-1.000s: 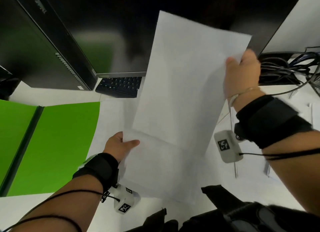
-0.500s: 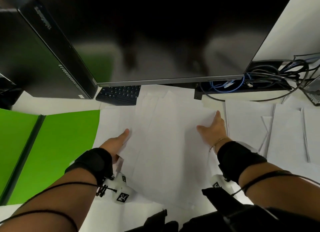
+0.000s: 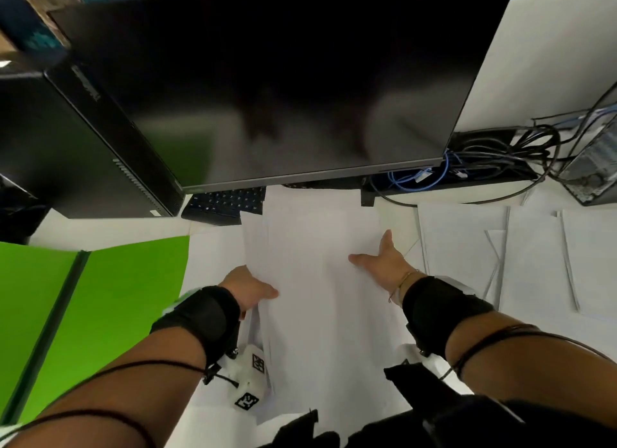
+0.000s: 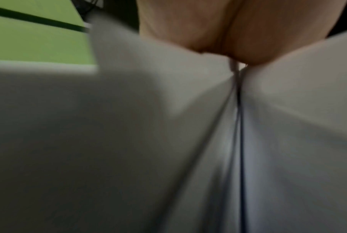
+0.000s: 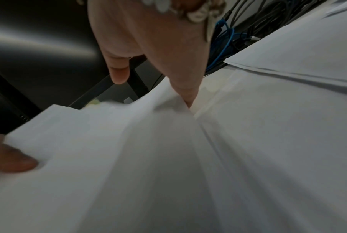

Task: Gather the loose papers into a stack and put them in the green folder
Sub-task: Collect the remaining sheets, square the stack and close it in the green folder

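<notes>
A pile of white papers (image 3: 320,290) lies on the desk in front of me, its sheets slightly fanned at the left edge. My left hand (image 3: 248,285) holds the pile's left edge, with the thumb on top and the fingers (image 4: 212,31) hidden under the sheets. My right hand (image 3: 379,259) rests on the right edge with straight, spread fingers; its forefinger (image 5: 185,88) presses into the paper. The green folder (image 3: 117,297) lies open to the left, just beside the pile. More loose papers (image 3: 500,247) are spread out at the right.
A large dark monitor (image 3: 283,80) overhangs the pile's far end, with a keyboard (image 3: 227,204) under it. A black computer tower (image 3: 66,147) stands at the back left. Tangled cables (image 3: 484,160) lie at the back right.
One second ago my right hand held a sheet up in the air; that sheet now lies on the pile. Both hands have come down to the pile's sides, and my left thumb has moved onto it.
</notes>
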The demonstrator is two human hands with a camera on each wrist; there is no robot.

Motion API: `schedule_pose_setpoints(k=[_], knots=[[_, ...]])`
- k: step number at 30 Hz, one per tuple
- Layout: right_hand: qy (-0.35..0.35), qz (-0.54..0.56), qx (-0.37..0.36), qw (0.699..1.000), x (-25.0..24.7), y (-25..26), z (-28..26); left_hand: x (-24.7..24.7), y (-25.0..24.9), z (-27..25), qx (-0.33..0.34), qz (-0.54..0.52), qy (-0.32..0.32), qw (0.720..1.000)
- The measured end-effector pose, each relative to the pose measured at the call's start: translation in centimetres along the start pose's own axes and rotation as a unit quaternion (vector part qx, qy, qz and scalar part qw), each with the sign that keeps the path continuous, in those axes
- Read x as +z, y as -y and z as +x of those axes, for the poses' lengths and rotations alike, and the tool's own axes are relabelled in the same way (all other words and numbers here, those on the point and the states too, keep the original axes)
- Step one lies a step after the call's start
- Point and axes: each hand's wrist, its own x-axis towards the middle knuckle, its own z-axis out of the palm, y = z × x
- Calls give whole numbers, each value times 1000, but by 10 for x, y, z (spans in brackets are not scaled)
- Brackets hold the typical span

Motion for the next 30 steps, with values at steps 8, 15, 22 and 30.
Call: schedule_pose_setpoints(k=[8, 15, 22, 30], knots=[[42, 188, 36, 981, -23, -4, 1, -17, 13, -44, 142, -53, -76, 986], [20, 219, -177, 959, -34, 63, -32, -32, -13, -72, 245, -147, -137, 948], [-82, 163, -360, 915, -39, 117, -95, -15, -53, -88, 339, -268, -162, 887], [-41, 152, -376, 913, -49, 97, -99, 1, -55, -78, 343, -298, -74, 888]])
